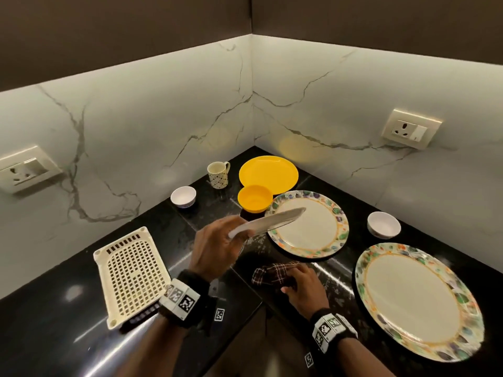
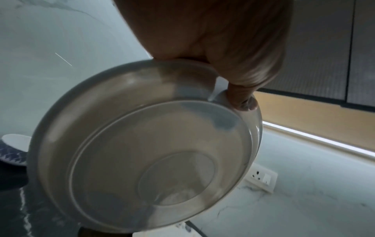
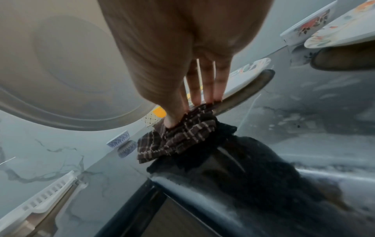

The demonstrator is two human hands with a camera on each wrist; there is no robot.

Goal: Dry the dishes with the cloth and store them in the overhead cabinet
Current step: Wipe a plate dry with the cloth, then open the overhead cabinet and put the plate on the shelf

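My left hand (image 1: 217,248) grips a white plate (image 1: 268,223) by its rim and holds it tilted above the black counter; its pale underside (image 2: 142,152) fills the left wrist view, and it hangs over the cloth in the right wrist view (image 3: 67,77). My right hand (image 1: 302,284) rests on a brown checked cloth (image 1: 272,273) lying on the counter, fingers and thumb pinching it (image 3: 182,133). Two floral-rimmed plates (image 1: 307,224) (image 1: 419,300) lie flat on the counter to the right.
Toward the corner stand a yellow plate (image 1: 268,174), a yellow bowl (image 1: 254,198), a patterned mug (image 1: 217,175) and a small white bowl (image 1: 183,196). Another white bowl (image 1: 383,224) sits right. A cream perforated basket (image 1: 130,276) lies at the left. Wall sockets (image 1: 411,129) flank the corner.
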